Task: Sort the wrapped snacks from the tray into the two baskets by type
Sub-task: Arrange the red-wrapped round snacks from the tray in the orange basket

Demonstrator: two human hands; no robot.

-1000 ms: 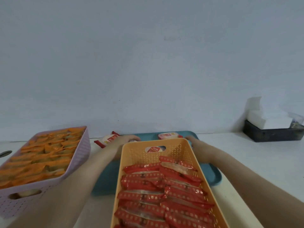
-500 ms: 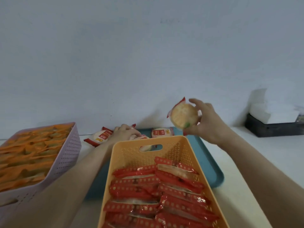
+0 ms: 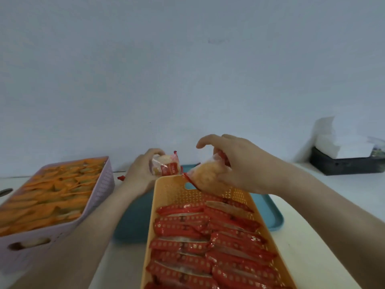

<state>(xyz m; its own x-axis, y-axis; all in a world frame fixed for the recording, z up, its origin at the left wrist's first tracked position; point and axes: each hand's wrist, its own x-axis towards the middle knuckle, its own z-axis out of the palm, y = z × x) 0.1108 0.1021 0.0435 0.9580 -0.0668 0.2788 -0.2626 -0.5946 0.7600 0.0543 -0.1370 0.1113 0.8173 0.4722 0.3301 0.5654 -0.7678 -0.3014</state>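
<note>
An orange basket (image 3: 173,190) in front of me holds several red-wrapped snacks (image 3: 200,236) packed in rows. My right hand (image 3: 239,165) grips a round red-and-clear wrapped snack (image 3: 206,178) just above the basket's far end. My left hand (image 3: 139,172) holds another round wrapped snack (image 3: 165,166) above the far edge of the teal tray (image 3: 270,213), to the left of the basket's far rim. A lilac basket (image 3: 100,188) at the left is full of orange-wrapped snacks (image 3: 48,201).
A black box (image 3: 345,165) with white tissue stands at the far right by the wall. A red wrapper end (image 3: 120,177) shows beside my left wrist. A dark round object (image 3: 5,191) lies at the far left edge.
My right hand has come down with its snack from above the tray to the orange basket's far end. My left hand has lifted a snack off the tray.
</note>
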